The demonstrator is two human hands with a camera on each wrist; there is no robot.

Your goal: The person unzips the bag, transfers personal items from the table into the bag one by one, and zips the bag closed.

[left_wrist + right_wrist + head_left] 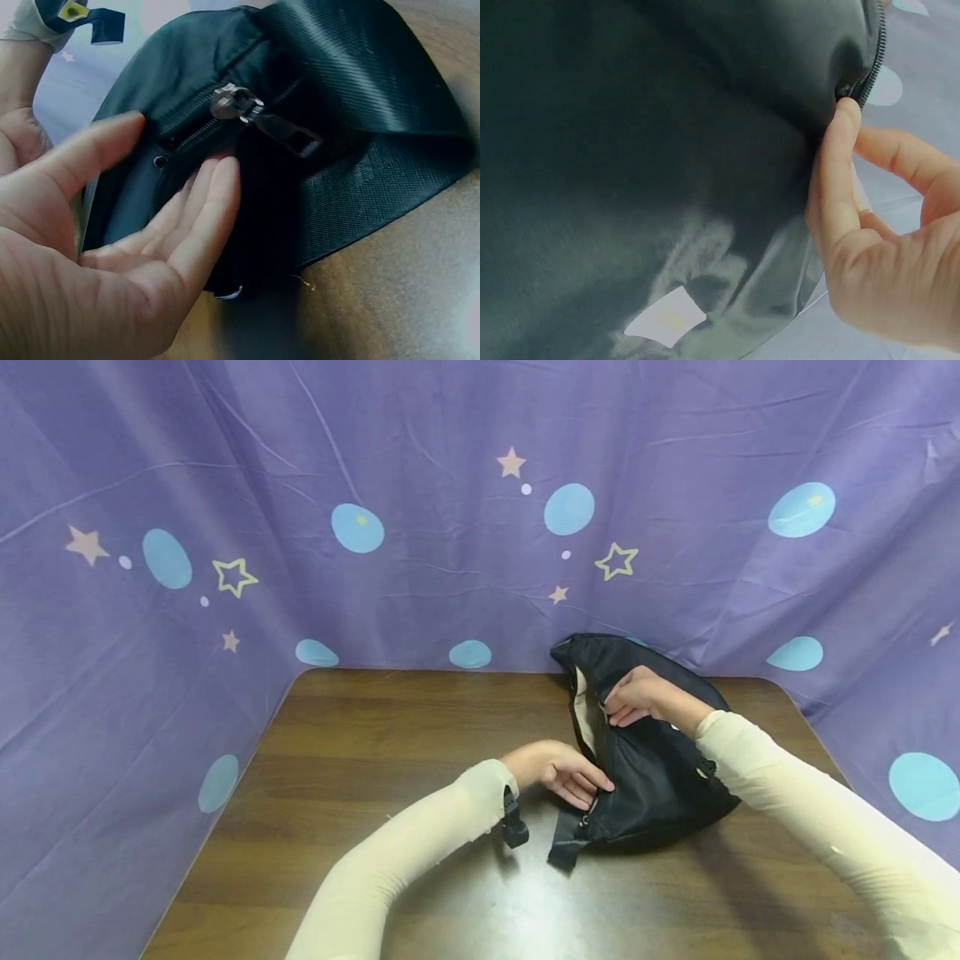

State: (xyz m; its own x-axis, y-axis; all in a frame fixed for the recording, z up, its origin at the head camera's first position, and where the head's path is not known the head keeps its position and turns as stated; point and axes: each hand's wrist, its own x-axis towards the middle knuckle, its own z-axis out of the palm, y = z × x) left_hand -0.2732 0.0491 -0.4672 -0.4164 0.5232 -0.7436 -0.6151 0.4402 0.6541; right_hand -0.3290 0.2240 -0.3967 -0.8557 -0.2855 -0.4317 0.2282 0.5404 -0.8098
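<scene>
A black zippered bag [660, 785] lies on the right half of the table, its zip opened along the left side so a pale lining [583, 706] shows. My right hand [647, 695] pinches the zipped edge of the opening between thumb and fingers; the right wrist view shows the zipper teeth [879, 60] beside the fingertips. Near the bag's closer end is my left hand [566, 772], fingers fairly straight, with the tips tucked under the fabric edge and the thumb held apart. A metal zipper slider with a dark pull tab [291, 135] sits just beyond those fingertips.
A wide black strap [382, 210] loops from the bag's near end onto the wooden table [375, 727]. The bag's far end reaches the purple patterned curtain [450, 527] behind the table. A small white patch [667, 318] shows on the bag's side.
</scene>
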